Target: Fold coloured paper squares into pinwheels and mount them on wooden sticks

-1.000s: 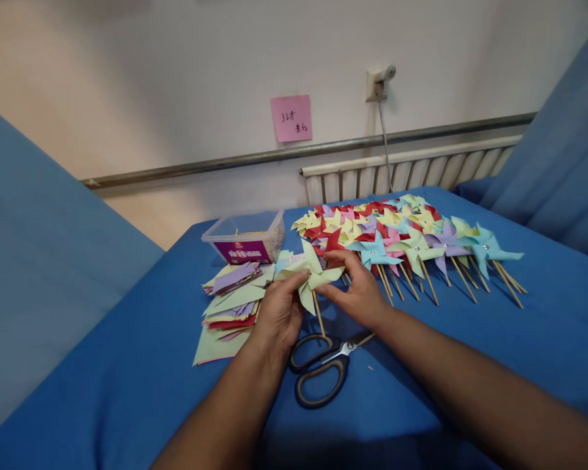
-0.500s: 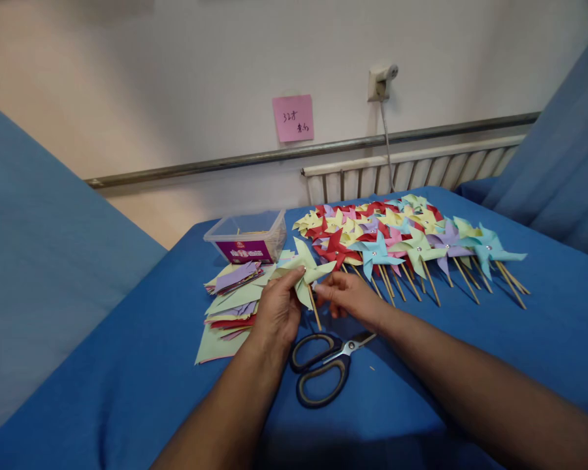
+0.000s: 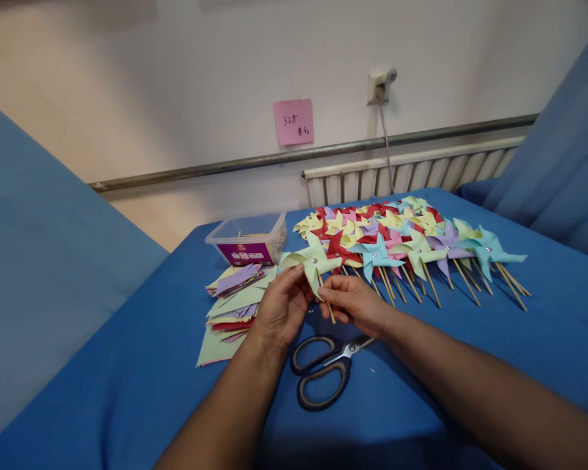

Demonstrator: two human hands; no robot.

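A pale green paper pinwheel on a thin wooden stick is held up between my two hands, a shiny pin head at its centre. My left hand closes on it from the left, thumb against a lower blade; its other fingers are partly hidden behind the paper. On the stick just below the blades, my right hand pinches with thumb and fingers. Scissors with dark handles lie on the blue cloth below my hands, blades parted and pointing right.
Many finished pinwheels in several colours lie in rows at the back right. Stacked coloured paper lies left of my hands, with a clear plastic box of sticks behind it. A radiator and pipe run along the wall.
The pinwheel has moved slightly right and turned its face toward me. My right hand has gone from beside the stick to gripping it; my left thumb has left the centre for a lower blade.
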